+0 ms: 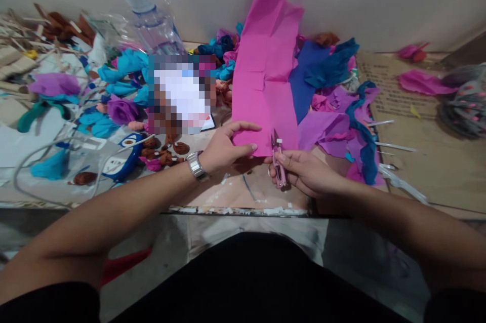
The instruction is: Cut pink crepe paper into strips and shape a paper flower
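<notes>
Near the bench's front edge, left hand (224, 148) pinched pink paper (266, 80); right hand (299, 171) clenched around pink snips (278, 161) at the sheet's lower edge.

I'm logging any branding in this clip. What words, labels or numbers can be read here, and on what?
Nothing can be quoted letter for letter.
Cardboard sheet on the right: rows of dark print, too small to read.
Water bottle: faint marks on its cap, blurred.
Blue and white pouch: a graphic, no readable letters.
Pink crepe paper and pink thread snips: no text shows.
</notes>
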The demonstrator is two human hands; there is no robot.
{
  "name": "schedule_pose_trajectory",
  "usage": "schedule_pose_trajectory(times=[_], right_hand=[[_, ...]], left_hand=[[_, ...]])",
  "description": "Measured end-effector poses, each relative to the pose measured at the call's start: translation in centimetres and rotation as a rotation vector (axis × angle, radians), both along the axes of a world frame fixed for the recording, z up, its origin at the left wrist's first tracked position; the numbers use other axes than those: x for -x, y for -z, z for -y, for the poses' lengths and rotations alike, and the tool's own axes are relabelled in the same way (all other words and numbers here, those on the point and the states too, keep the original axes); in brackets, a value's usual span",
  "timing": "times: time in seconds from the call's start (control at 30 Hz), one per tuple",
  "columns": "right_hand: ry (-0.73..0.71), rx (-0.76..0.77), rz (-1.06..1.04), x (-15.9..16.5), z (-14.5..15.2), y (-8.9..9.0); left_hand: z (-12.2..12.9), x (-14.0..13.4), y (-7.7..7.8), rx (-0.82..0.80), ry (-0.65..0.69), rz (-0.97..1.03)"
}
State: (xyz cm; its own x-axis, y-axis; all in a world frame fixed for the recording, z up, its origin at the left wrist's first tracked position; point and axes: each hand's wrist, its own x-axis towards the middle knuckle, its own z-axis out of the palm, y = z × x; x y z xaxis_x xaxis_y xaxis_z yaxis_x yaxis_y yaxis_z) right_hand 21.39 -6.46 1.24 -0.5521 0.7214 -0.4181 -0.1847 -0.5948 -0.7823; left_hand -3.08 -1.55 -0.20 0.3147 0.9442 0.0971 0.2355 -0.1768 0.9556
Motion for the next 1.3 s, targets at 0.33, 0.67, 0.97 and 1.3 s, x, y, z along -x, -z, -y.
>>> schedule_pose_trajectory(times=[0.33,0.67,0.97,1.3], right_hand=[[-0.020,0.011,0.055,-0.3,-0.3,-0.4],[0.005,0.000,0.040,-0.3,-0.4,-0.9],[-0.062,-0.084,0.134,-0.6,-0.3,-0.1],[-0.093,-0.145,0.180,-0.4,-0.4,0.0]], left_hand=[[-0.2,0.2,-0.3,-0.047,0.033,-0.013],[-0.2,0.2,-0.4,-0.073,0.048,-0.002],[-0.1,-0.2,-0.6,0.041,-0.030,0.058],[0.0,-0.1,-0.4,0.007,0.006,0.049]])
